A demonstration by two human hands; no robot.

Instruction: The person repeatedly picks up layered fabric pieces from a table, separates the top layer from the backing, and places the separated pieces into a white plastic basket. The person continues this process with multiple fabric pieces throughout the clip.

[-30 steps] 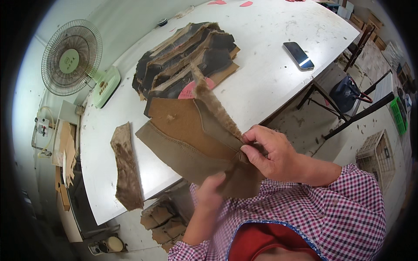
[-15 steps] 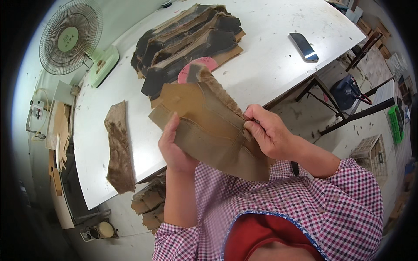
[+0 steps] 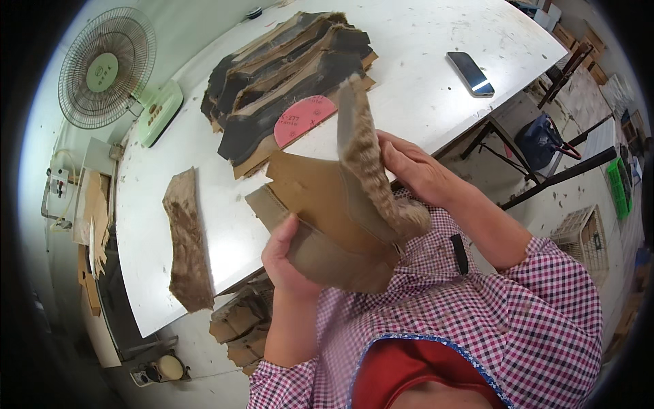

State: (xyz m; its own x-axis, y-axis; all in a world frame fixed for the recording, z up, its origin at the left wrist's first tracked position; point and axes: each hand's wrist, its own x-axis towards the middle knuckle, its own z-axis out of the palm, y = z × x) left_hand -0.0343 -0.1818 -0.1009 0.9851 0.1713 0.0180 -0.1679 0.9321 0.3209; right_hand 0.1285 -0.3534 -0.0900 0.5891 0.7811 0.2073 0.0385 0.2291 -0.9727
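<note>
1 pink card point(image 3: 301, 121) and 1 fan hub point(image 3: 102, 73) bear dark lettering.

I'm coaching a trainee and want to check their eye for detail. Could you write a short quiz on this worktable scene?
1. True or false: the left hand holds the brown piece.
2. The pink card is nearest to: A) the phone; B) the dark stack; C) the green crate.
3. Where does the separate fur piece lie?

Key: 1. True. 2. B. 3. On the white table, left of the brown piece.
</note>
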